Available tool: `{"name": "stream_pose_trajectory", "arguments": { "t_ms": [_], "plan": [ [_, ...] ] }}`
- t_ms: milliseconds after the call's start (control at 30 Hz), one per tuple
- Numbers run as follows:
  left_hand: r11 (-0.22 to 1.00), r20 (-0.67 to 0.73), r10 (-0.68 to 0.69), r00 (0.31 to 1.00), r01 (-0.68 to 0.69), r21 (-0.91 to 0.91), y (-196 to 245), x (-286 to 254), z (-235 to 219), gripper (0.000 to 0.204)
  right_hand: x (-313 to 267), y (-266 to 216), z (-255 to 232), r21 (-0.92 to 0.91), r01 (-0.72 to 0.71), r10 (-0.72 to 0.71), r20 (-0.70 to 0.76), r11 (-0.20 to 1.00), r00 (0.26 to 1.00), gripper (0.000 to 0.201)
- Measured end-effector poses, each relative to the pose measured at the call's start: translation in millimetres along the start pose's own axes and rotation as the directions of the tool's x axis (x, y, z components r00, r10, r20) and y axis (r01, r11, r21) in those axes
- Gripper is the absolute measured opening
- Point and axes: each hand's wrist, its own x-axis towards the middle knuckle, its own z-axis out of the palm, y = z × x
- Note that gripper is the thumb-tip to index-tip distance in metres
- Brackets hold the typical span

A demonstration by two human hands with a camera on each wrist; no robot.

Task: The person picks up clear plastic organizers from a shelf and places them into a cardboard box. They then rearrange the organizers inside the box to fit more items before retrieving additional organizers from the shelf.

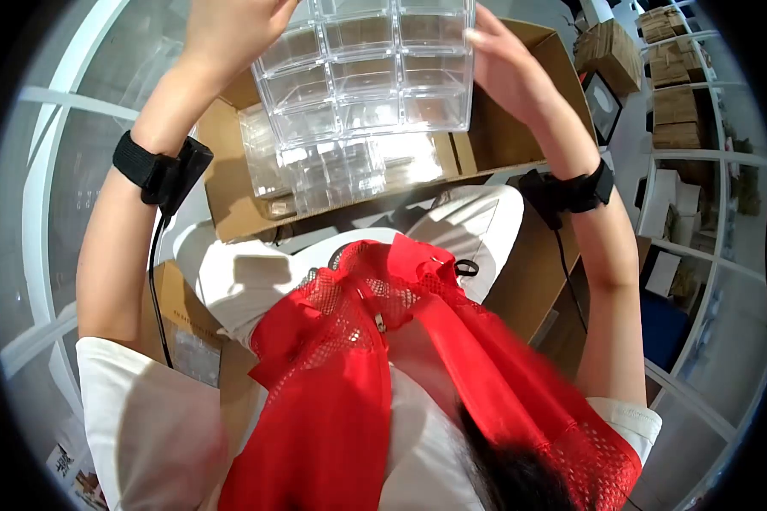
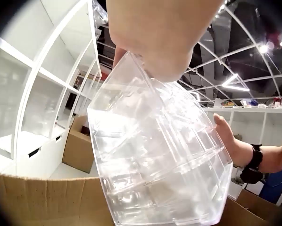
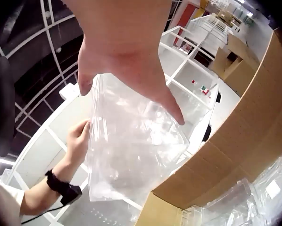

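Observation:
A clear plastic organizer with a grid of compartments (image 1: pixel 366 77) is held up above an open cardboard box (image 1: pixel 230 192). My left hand (image 1: pixel 234 34) grips its upper left edge, the fingertips partly cut off by the frame. On the other side my right hand (image 1: pixel 516 72) touches the organizer's right side with thumb and fingers spread. In the left wrist view the organizer (image 2: pixel 160 155) hangs below the left hand (image 2: pixel 160 42). The right wrist view shows the right hand (image 3: pixel 124 61) spread across the organizer's side (image 3: pixel 131 141).
More clear plastic cases (image 1: pixel 341 175) lie inside the cardboard box, some in wrapping. Another cardboard box (image 1: pixel 183 307) with clear items is at the lower left. White shelving (image 1: pixel 707 157) with stacked brown packs stands at the right. Cables run from both wrist cameras.

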Motion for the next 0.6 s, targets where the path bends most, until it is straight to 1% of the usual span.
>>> {"name": "stream_pose_trajectory", "arguments": {
  "t_ms": [67, 100, 133, 167, 200, 233, 267, 333, 367, 433, 467, 500, 533, 567, 600],
  "plan": [
    [0.991, -0.003, 0.042, 0.999, -0.041, 0.125, 11, -6, -8, 0.010, -11, -7, 8, -0.118, 0.091, -0.112, -0.189, 0.989, 0.976, 0.082],
    [0.971, 0.009, 0.190, 0.982, -0.190, 0.143, 14, -4, -14, 0.011, -10, -12, 4, -0.543, 0.103, -0.253, -0.210, 0.834, 0.944, 0.076],
    [0.955, 0.001, 0.266, 0.964, -0.263, 0.137, 19, 0, -19, 0.013, -9, -14, 3, -0.711, 0.139, -0.274, -0.079, 0.690, 0.958, 0.076],
    [0.933, -0.009, 0.340, 0.941, -0.336, 0.129, 24, 4, -21, 0.015, -6, -15, 4, -0.840, 0.183, -0.264, 0.050, 0.511, 0.963, 0.077],
    [0.905, -0.019, 0.413, 0.910, -0.408, 0.121, 27, 8, -23, 0.017, -5, -16, 8, -0.922, 0.235, -0.226, 0.170, 0.307, 0.959, 0.078],
    [0.917, 0.031, 0.386, 0.922, -0.387, 0.090, 26, 0, -15, 0.019, -6, -17, 25, -0.905, 0.218, -0.106, 0.192, 0.366, 0.976, 0.091],
    [0.918, 0.015, 0.386, 0.922, -0.386, 0.089, 25, -2, -10, 0.019, -2, -12, 31, -0.925, 0.299, -0.092, 0.286, 0.232, 0.954, 0.093],
    [0.922, -0.012, 0.381, 0.925, -0.378, 0.083, 26, 0, -2, 0.019, 11, -5, 24, -0.941, 0.306, -0.066, 0.299, 0.148, 0.952, 0.090],
    [0.917, -0.022, 0.397, 0.918, -0.395, 0.062, 24, 0, 4, 0.020, 17, -1, 15, -0.937, 0.250, -0.022, 0.252, 0.245, 0.967, 0.085],
    [0.939, 0.016, 0.343, 0.939, -0.343, 0.011, 21, -6, 31, 0.020, 27, 9, -7, -0.898, 0.120, 0.076, 0.167, 0.423, 0.983, 0.075],
    [0.948, 0.036, 0.317, 0.948, -0.317, -0.011, 19, -10, 48, 0.019, 27, 16, -14, -0.877, 0.068, 0.101, 0.132, 0.476, 0.986, 0.073],
    [0.962, 0.063, 0.268, 0.961, -0.264, -0.065, 16, -13, 66, 0.020, 27, 21, -20, -0.840, -0.010, 0.174, 0.101, 0.543, 0.980, 0.072],
    [0.977, 0.055, 0.190, 0.980, -0.183, -0.112, 12, -15, 81, 0.021, 28, 28, -28, -0.795, -0.094, 0.250, 0.075, 0.600, 0.965, 0.071],
    [0.982, 0.053, 0.105, 0.993, -0.095, -0.162, 6, -19, 93, 0.022, 28, 44, -44, -0.743, -0.188, 0.251, -0.028, 0.642, 0.968, 0.071],
    [0.977, 0.057, 0.019, 0.998, -0.007, -0.212, 0, -23, 105, 0.023, 28, 67, -66, -0.721, -0.265, 0.225, -0.154, 0.641, 0.962, 0.068]
  ]
}}
